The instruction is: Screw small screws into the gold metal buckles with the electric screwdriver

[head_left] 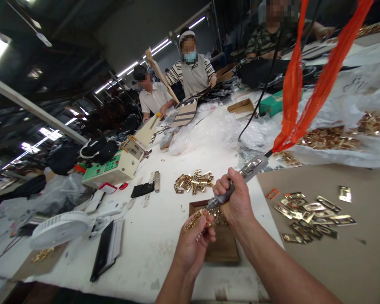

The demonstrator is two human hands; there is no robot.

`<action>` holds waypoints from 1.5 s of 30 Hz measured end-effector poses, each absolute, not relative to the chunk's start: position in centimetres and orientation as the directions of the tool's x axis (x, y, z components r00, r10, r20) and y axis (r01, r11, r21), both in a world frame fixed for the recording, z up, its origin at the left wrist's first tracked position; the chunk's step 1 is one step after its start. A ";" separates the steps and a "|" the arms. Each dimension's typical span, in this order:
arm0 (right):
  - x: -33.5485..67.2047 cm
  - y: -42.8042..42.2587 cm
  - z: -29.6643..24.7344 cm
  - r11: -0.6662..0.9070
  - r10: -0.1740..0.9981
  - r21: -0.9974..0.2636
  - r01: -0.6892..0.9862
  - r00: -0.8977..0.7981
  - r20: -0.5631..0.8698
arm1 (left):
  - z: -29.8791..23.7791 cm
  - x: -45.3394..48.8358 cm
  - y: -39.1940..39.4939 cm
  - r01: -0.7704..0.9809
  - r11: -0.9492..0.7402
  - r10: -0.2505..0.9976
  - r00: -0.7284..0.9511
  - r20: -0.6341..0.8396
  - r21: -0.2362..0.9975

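My right hand [237, 198] is wrapped round a grey electric screwdriver [252, 166], which hangs from an orange strap [293, 114]. The tool slants down to the left, and its tip reaches the gold metal pieces [196, 220] in my left hand [194, 240]. Those fingers are curled round the small pieces; whether the tip touches one I cannot tell. Below both hands is a shallow cardboard box [223, 249] with small metal parts [219, 216] in its far part, partly hidden by my hands.
A pile of gold metal plates [193, 182] lies beyond the box, more plates [313, 215] on brown board at right. At left are a white fan [60, 228], a black wallet-like item [106, 251] and a control box [114, 166]. Co-workers [191, 76] sit across the table.
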State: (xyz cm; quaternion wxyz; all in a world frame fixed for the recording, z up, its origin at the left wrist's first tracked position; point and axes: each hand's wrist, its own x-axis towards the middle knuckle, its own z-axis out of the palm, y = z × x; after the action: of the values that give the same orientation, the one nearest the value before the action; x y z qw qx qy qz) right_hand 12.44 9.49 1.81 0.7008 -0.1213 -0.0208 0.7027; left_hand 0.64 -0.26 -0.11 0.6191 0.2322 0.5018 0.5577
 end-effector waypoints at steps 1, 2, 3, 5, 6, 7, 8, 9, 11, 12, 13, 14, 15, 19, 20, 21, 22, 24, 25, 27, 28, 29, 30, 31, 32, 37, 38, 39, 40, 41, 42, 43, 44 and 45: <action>12.5 9.5 1.9 -0.010 0.990 -0.199 -0.980 0.019 -0.141 | -0.1 0.7 -0.3 -0.460 0.268 0.924 -0.126 -0.362 0.846; 12.6 9.5 1.9 -0.006 0.990 -0.199 -0.980 0.023 -0.140 | 0.0 0.8 -0.3 -0.463 0.268 0.924 -0.124 -0.361 0.845; 12.6 9.6 1.9 -0.005 0.990 -0.197 -0.980 0.023 -0.140 | 0.0 0.8 -0.2 -0.467 0.269 0.924 -0.122 -0.362 0.843; 12.7 9.6 2.0 -0.010 0.989 -0.185 -0.983 0.018 -0.145 | 0.0 0.9 -0.2 -0.474 0.274 0.922 -0.119 -0.369 0.837; 12.7 9.6 2.0 -0.015 0.989 -0.176 -0.984 0.011 -0.150 | -0.1 0.9 -0.2 -0.478 0.276 0.920 -0.119 -0.373 0.834; 12.7 9.6 2.0 -0.023 0.988 -0.168 -0.986 0.004 -0.156 | -0.1 1.0 -0.2 -0.482 0.278 0.919 -0.120 -0.377 0.831; 12.6 9.6 2.0 -0.030 0.987 -0.162 -0.986 -0.004 -0.160 | -0.2 1.0 -0.2 -0.487 0.278 0.917 -0.122 -0.380 0.828; 12.6 9.6 1.9 -0.037 0.987 -0.160 -0.986 -0.011 -0.160 | -0.3 0.9 -0.2 -0.491 0.278 0.916 -0.124 -0.382 0.826; 12.5 9.6 1.8 -0.041 0.988 -0.168 -0.985 -0.015 -0.153 | -0.4 0.9 -0.2 -0.498 0.275 0.916 -0.124 -0.381 0.823; 12.5 9.6 1.8 -0.040 0.989 -0.175 -0.984 -0.013 -0.148 | -0.4 0.9 -0.2 -0.500 0.274 0.917 -0.123 -0.380 0.822; 12.4 9.6 1.7 -0.037 0.989 -0.180 -0.983 -0.011 -0.145 | -0.4 0.9 -0.2 -0.502 0.274 0.917 -0.122 -0.380 0.820; 12.4 9.5 1.7 -0.035 0.990 -0.182 -0.983 -0.009 -0.144 | -0.4 0.9 -0.2 -0.504 0.273 0.917 -0.122 -0.381 0.819; 12.4 9.5 1.7 -0.033 0.990 -0.183 -0.983 -0.006 -0.143 | -0.3 0.9 -0.2 -0.507 0.273 0.916 -0.122 -0.382 0.817; 12.5 9.5 1.8 -0.019 0.990 -0.181 -0.983 0.007 -0.143 | -0.2 1.0 -0.1 -0.518 0.276 0.912 -0.124 -0.391 0.809; 12.6 9.5 1.9 -0.016 0.990 -0.183 -0.983 0.010 -0.143 | -0.2 1.0 -0.1 -0.519 0.276 0.912 -0.125 -0.391 0.809; 12.5 9.5 1.9 -0.016 0.990 -0.187 -0.982 0.011 -0.143 | -0.2 1.1 -0.1 -0.519 0.275 0.912 -0.127 -0.391 0.809; 12.5 9.5 1.9 -0.018 0.990 -0.190 -0.982 0.009 -0.144 | -0.3 1.1 -0.2 -0.519 0.274 0.912 -0.128 -0.390 0.810; 12.5 9.5 2.0 -0.020 0.989 -0.197 -0.980 0.009 -0.146 | -0.3 1.1 -0.3 -0.515 0.272 0.912 -0.130 -0.388 0.813; 12.4 9.5 2.0 -0.018 0.989 -0.201 -0.980 0.011 -0.145 | -0.3 1.1 -0.3 -0.513 0.272 0.913 -0.131 -0.387 0.814; 12.4 9.4 2.1 -0.008 0.990 -0.211 -0.977 0.021 -0.138 | -0.3 1.2 -0.4 -0.509 0.269 0.914 -0.133 -0.383 0.818; 12.4 9.3 2.1 -0.001 0.991 -0.217 -0.976 0.028 -0.134 | -0.3 1.2 -0.4 -0.508 0.266 0.915 -0.134 -0.380 0.819; 12.4 9.3 2.1 0.004 0.991 -0.223 -0.975 0.033 -0.130 | -0.3 1.2 -0.4 -0.507 0.263 0.916 -0.136 -0.377 0.821; 12.4 9.3 2.1 0.007 0.991 -0.227 -0.974 0.036 -0.126 | -0.2 1.3 -0.4 -0.507 0.261 0.917 -0.137 -0.375 0.822; 12.4 9.2 2.1 0.009 0.991 -0.232 -0.973 0.039 -0.125 | -0.2 1.3 -0.4 -0.505 0.260 0.917 -0.138 -0.374 0.823; 12.3 9.2 2.2 0.010 0.991 -0.239 -0.971 0.041 -0.126 | -0.2 1.2 -0.4 -0.503 0.261 0.916 -0.139 -0.376 0.824; 12.2 9.1 2.3 0.011 0.991 -0.277 -0.961 0.047 -0.124 | -0.2 1.0 -0.3 -0.486 0.283 0.908 -0.141 -0.394 0.827; 12.2 9.1 2.3 0.011 0.992 -0.281 -0.960 0.046 -0.118 | -0.1 1.0 -0.3 -0.479 0.286 0.908 -0.142 -0.395 0.830; 12.3 9.1 2.3 0.014 0.993 -0.285 -0.958 0.047 -0.110 | -0.1 0.9 -0.3 -0.471 0.288 0.907 -0.145 -0.395 0.834; 12.4 9.1 2.3 0.022 0.993 -0.291 -0.957 0.054 -0.102 | -0.1 0.9 -0.3 -0.462 0.288 0.907 -0.150 -0.394 0.839; 12.5 9.1 2.3 0.033 0.993 -0.296 -0.954 0.063 -0.095 | 0.0 0.9 -0.3 -0.453 0.286 0.906 -0.157 -0.392 0.844; 12.6 9.1 2.3 0.040 0.994 -0.301 -0.953 0.070 -0.088 | 0.0 0.8 -0.3 -0.445 0.284 0.905 -0.168 -0.391 0.849; 12.7 9.2 2.2 0.043 0.994 -0.304 -0.952 0.072 -0.084 | 0.0 0.8 -0.3 -0.440 0.282 0.903 -0.180 -0.391 0.853; 12.8 9.2 2.2 0.039 0.994 -0.303 -0.952 0.067 -0.083 | 0.0 0.7 -0.2 -0.439 0.278 0.899 -0.194 -0.392 0.854; 12.9 9.3 2.2 0.030 0.995 -0.299 -0.954 0.058 -0.084 | 0.0 0.5 -0.1 -0.442 0.275 0.894 -0.209 -0.396 0.854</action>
State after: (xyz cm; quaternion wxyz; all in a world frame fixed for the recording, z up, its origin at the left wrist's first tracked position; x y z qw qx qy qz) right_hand 12.87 9.27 2.19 0.7138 -0.1387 -0.0738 0.6825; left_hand 0.51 -0.15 0.02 0.5923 0.2111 0.5353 0.5640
